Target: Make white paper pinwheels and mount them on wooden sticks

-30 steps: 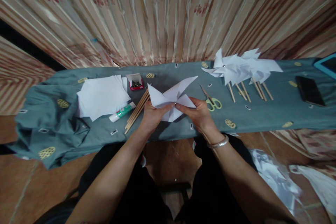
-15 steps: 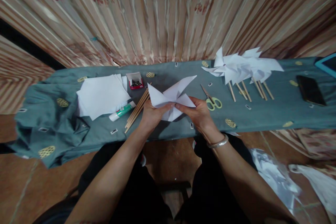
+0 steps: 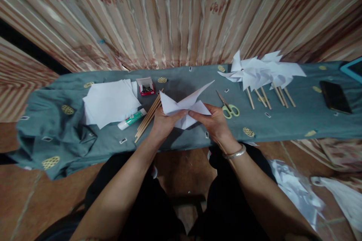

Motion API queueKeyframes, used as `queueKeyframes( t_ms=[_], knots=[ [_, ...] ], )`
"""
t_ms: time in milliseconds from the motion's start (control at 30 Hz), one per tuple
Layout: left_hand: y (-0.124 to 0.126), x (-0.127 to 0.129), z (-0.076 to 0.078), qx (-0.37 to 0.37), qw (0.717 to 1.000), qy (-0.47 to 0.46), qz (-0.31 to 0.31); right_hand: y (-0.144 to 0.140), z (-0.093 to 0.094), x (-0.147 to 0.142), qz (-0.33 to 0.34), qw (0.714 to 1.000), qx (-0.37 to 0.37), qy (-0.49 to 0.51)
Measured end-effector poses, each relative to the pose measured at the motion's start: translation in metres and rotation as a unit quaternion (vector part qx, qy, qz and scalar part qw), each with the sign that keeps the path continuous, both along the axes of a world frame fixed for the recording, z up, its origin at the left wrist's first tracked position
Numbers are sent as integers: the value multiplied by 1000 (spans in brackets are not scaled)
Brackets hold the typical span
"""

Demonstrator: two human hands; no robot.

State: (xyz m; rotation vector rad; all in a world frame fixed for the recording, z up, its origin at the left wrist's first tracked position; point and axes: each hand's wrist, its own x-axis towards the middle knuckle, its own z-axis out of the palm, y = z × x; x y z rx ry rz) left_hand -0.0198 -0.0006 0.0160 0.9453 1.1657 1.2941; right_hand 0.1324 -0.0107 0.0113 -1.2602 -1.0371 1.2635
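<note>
A bangle [image 3: 235, 153] circles the right wrist; the left hand [image 3: 164, 123] and right hand [image 3: 213, 118] grip a white pinwheel [image 3: 186, 101] between them, thumbs at its centre, over the middle of the cloth [image 3: 283, 120]. Left of it lie bare sticks [image 3: 148, 118] and a green-and-white tube [image 3: 131, 119], its lettering too small to read; scissors [image 3: 227, 106] lie just beside the right hand. Behind the tube are stacked sheets [image 3: 110, 101], then a red box [image 3: 147, 92] of dark pins, its print illegible; far right, more pinwheels [image 3: 260, 73] on sticks overlap before a curtain [image 3: 181, 15]
</note>
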Motion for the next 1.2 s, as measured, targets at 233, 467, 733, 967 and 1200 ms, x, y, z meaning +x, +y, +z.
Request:
queueKeyframes(
  t_ms=[233,467,733,967,1200],
  knots=[
    [0,0,1,-6,1000,28,11,0,0,0,-2,1000,-11,19],
    [0,0,1,-11,1000,21,4,0,-1,-1,-3,999,-19,31],
    [2,-3,-6,2,998,65,7,1,-3,-3,-12,998,-28,50],
    [3,-2,-6,7,998,68,8,0,1,-5,-3,999,-31,30],
    [5,-3,-8,7,997,73,14,-1,9,-2,46,999,-20,15]
  ],
)
